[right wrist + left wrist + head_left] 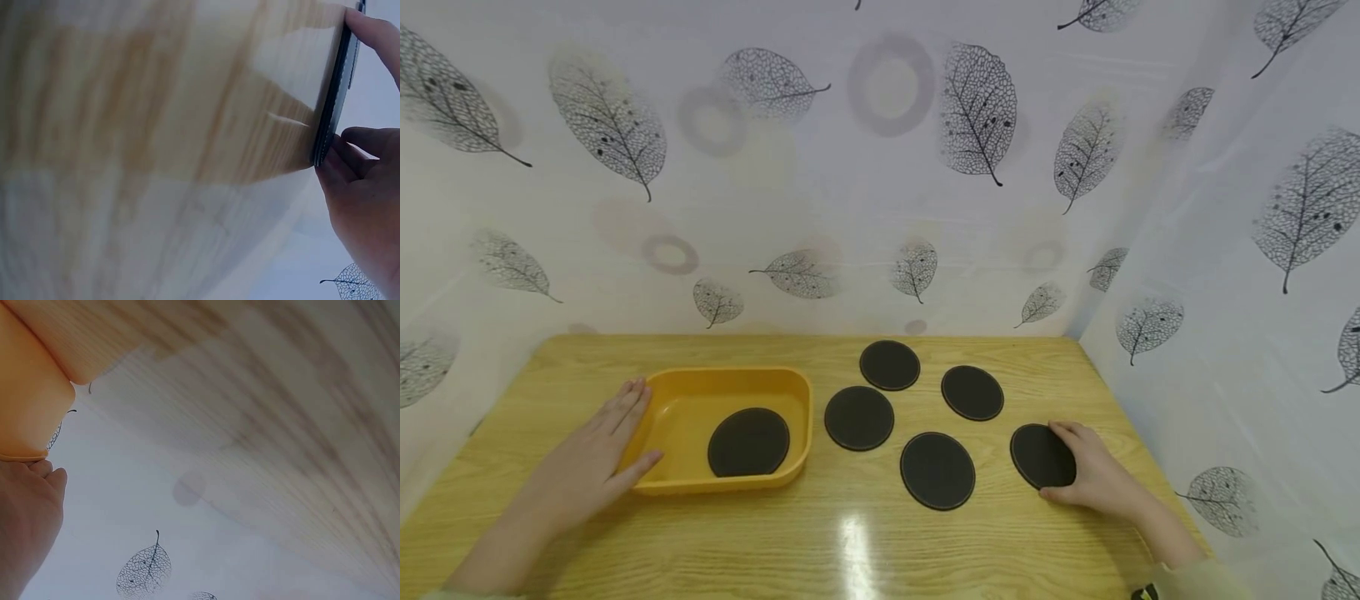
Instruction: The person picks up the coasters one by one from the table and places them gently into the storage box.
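Observation:
My right hand (1093, 475) pinches a round black coaster (1041, 457) at its right side, thumb at the near edge and fingers at the far edge. The right wrist view shows the coaster (337, 87) edge-on between thumb and fingers, low over the wooden surface. On the left, a yellow plastic tray (730, 485) holds one black coaster (749, 443), which leans against its near wall. My left hand (591, 454) rests along the tray's left side with fingers straight and thumb over the near left corner. In the left wrist view its fingertips touch the tray's rim (25, 456).
Several more black coasters lie flat and apart between the tray and my right hand, among them one at the back (890, 365) and one in front (937, 471). The wooden table (737, 550) meets a leaf-patterned sheet (850, 208) behind and on the right.

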`<action>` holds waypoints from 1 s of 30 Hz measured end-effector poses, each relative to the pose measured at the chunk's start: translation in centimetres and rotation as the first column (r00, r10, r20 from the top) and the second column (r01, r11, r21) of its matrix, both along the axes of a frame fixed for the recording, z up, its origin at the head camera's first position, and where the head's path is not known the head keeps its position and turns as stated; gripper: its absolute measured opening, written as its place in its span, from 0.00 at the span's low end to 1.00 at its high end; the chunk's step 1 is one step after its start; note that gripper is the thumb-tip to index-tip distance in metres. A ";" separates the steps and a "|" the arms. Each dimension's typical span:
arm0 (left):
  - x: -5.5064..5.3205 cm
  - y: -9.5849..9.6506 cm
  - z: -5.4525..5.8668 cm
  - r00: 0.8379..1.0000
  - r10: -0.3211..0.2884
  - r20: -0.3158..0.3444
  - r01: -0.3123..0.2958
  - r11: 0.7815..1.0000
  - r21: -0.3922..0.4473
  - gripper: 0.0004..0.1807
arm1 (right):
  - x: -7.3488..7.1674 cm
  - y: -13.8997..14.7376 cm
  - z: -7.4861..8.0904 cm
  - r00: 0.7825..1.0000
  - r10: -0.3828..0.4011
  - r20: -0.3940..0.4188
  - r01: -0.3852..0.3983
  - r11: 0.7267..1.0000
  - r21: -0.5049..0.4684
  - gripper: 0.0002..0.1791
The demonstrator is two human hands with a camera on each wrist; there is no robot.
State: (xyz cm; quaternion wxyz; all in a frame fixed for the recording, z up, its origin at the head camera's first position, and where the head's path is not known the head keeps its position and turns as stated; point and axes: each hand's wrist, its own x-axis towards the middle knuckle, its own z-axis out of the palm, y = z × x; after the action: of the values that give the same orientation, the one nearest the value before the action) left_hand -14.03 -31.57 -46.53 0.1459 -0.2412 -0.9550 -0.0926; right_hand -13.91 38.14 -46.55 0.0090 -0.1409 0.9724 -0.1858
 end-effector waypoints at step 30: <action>-0.2 -0.2 -0.1 1.000 -0.006 0.005 0.006 1.000 -0.004 0.49 | -2.9 -4.4 1.8 0.993 0.076 -0.093 -0.074 0.997 0.024 0.60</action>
State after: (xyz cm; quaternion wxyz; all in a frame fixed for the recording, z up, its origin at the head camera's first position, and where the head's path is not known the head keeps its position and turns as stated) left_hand -14.25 -31.79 -46.66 0.1428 -0.2442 -0.9547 -0.0918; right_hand -16.77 33.70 -44.73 -0.0282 -0.1856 0.9676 -0.1688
